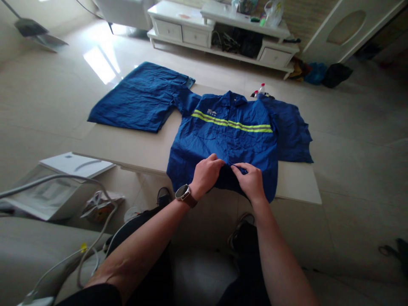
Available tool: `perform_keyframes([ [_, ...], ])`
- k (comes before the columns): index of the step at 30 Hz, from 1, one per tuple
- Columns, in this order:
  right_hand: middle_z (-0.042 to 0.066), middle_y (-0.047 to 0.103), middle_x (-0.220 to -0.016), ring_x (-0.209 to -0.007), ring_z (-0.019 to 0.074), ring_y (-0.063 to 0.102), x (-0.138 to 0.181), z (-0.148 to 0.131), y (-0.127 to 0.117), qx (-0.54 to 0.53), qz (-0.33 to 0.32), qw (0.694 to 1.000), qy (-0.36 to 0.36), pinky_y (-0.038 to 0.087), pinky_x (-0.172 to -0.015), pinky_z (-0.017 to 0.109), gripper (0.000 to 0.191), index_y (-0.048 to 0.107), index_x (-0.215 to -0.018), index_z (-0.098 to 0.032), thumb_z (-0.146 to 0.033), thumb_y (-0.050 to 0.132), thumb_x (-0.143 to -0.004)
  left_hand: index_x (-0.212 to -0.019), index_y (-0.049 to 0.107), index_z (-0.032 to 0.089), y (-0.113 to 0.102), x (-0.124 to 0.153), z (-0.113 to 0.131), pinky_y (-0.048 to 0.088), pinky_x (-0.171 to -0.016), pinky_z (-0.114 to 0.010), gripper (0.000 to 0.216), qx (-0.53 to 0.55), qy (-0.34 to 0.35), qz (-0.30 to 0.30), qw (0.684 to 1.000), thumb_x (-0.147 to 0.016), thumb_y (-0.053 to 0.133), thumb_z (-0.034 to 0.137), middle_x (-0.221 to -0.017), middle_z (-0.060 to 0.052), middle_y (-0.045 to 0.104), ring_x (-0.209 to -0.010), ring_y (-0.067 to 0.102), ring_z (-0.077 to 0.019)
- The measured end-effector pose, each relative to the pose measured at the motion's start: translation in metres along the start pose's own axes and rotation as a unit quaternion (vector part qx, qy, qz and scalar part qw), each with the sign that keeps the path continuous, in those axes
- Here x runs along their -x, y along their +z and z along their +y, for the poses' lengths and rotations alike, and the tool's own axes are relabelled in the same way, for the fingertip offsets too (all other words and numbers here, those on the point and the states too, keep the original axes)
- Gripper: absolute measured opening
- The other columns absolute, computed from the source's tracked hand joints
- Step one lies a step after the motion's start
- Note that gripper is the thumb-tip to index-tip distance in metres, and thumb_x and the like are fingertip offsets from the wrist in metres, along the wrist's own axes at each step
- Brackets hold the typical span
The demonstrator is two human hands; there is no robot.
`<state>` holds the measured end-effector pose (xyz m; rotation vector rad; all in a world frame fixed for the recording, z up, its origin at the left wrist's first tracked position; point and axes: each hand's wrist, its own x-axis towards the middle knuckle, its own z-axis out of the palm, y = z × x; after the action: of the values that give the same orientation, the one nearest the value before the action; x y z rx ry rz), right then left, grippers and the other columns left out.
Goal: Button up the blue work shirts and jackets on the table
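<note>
A blue work shirt (223, 140) with a yellow reflective stripe lies spread flat on a low beige table (134, 148), collar away from me. My left hand (207, 174), with a watch on its wrist, pinches the shirt's front near the bottom hem. My right hand (250, 180) pinches the same front edge right beside it. Both hands are closed on the fabric at the near table edge. A second blue garment (140, 97) lies flat at the table's far left, partly hanging over.
A white TV cabinet (219, 34) stands at the back with clutter on it. A small bottle (262, 88) stands behind the shirt's collar. A white box (60, 182) and cables sit at the left. My knees and shoes are under the table edge.
</note>
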<state>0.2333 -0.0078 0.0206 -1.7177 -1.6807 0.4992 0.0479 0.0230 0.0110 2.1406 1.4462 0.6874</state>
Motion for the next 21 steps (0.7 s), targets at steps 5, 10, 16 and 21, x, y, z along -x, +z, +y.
perform_keyframes([
  [5,0.009,0.072,-0.089,-0.084,0.0234,0.065,-0.002,0.003,0.001,0.031,0.037,0.999,0.010,0.046,-0.078,0.033,0.028,0.073,-0.085,-0.022,-0.041,0.055,-0.096,-0.105,0.081,0.026,-0.004,-0.001,-0.004,0.043,-0.077,-0.028,0.035,0.014,0.088,-0.044,0.995,-0.102,0.046,0.023,-0.095,-0.006,0.065,-0.080,0.058,-0.0158],
  [10,0.005,0.070,-0.077,-0.073,0.0209,0.060,-0.003,0.001,0.005,-0.024,0.038,0.997,0.058,0.043,-0.072,0.031,0.029,0.068,-0.078,-0.022,-0.044,0.057,-0.094,-0.104,0.082,0.027,-0.008,-0.002,-0.003,0.043,-0.081,-0.029,0.036,0.011,0.147,-0.076,0.986,-0.100,0.047,0.019,-0.092,-0.006,0.065,-0.082,0.059,-0.0163],
  [16,0.000,0.061,-0.071,-0.071,0.0168,0.053,-0.006,0.003,0.010,-0.193,0.023,0.973,0.124,0.041,-0.068,0.027,0.032,0.066,-0.075,-0.019,-0.051,0.066,-0.084,-0.105,0.082,0.028,-0.006,0.001,-0.005,0.045,-0.076,-0.028,0.032,0.001,0.068,-0.032,0.997,-0.099,0.052,0.020,-0.097,-0.006,0.070,-0.081,0.063,-0.0161],
  [21,-0.002,0.059,-0.071,-0.068,0.0143,0.051,-0.005,-0.005,0.014,-0.298,0.023,0.937,0.181,0.041,-0.067,0.026,0.034,0.066,-0.075,-0.020,-0.054,0.074,-0.075,-0.103,0.082,0.028,-0.010,0.001,0.000,0.048,-0.076,-0.028,0.025,-0.012,0.015,0.013,1.000,-0.097,0.058,0.022,-0.099,-0.004,0.072,-0.080,0.065,-0.0156],
])
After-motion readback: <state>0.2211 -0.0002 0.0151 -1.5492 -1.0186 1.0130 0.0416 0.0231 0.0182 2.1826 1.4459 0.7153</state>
